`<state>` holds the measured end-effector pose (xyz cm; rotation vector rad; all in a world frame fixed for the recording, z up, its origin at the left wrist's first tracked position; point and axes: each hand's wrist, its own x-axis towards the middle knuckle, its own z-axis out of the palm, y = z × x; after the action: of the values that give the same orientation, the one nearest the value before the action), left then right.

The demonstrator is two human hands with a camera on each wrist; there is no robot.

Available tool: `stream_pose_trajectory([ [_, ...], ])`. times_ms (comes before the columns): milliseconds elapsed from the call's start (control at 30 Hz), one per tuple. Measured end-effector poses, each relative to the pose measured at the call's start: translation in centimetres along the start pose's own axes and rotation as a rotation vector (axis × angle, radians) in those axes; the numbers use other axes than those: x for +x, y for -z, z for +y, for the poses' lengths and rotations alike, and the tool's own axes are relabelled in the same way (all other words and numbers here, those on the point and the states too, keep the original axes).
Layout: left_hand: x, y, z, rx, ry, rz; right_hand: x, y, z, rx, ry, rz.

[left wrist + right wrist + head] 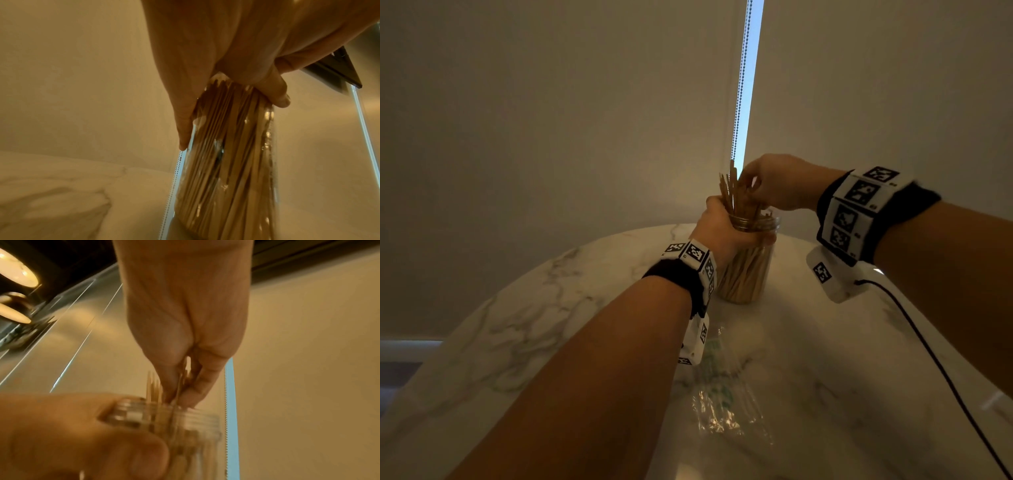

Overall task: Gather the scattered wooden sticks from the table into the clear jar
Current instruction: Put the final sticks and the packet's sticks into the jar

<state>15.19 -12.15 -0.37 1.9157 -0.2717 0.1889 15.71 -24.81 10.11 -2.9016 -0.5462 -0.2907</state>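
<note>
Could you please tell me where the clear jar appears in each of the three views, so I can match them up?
Head: the clear jar stands on the marble table, centre, gripped by the left hand.
Left wrist: it fills the lower centre, below the palm.
Right wrist: its blurred threaded mouth sits bottom centre.
Shared landmark: the bead chain beside the bright window strip.

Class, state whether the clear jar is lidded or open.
Open: the clear jar has no lid; sticks jut from its threaded mouth, where the right hand pinches some.
</note>
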Motion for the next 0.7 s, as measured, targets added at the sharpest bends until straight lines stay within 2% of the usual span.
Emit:
stream_pose_trajectory([
  [67,0.0,0.0,-0.1,-0.011,-0.005,-0.003,-0.4,-0.4,0.4,0.064,0.012,0.147],
  [100,0.0,0.0,-0.1,-0.017,-0.007,-0.002,-0.6,-0.7,0.4,0.014,0.022,0.162],
  [133,0.1,0.0,-0.2,-0.025,-0.004,0.000,-0.7,-1.2,0.4,-0.043,0.033,0.135],
  [233,0.2,0.0,-0.4,-0.036,-0.008,0.001,-0.9,-1.8,0.1,-0.083,-0.005,-0.078],
  [300,0.1,0.0,-0.4,-0.035,-0.013,-0.009,-0.9,-1.0,0.3,-0.013,-0.016,-0.113],
  [400,0.2,-0.1,-0.5,-0.038,-0.023,-0.005,-0.6,-0.6,1.1,0.225,0.001,0.090],
  [467,0.1,-0.1,-0.5,-0.033,-0.022,-0.005,-0.6,-1.1,1.4,0.241,-0.006,0.224],
  [500,0.1,-0.1,-0.5,-0.037,-0.020,-0.008,-0.7,-1.5,1.4,0.195,-0.006,0.233],
  [633,-0.1,0.1,-0.3,-0.048,-0.009,-0.019,-0.8,-2.4,0.9,0.057,0.043,0.070],
  [700,-0.2,0.1,-0.2,-0.060,-0.008,-0.014,-0.7,-1.9,0.9,0.034,0.044,0.095],
])
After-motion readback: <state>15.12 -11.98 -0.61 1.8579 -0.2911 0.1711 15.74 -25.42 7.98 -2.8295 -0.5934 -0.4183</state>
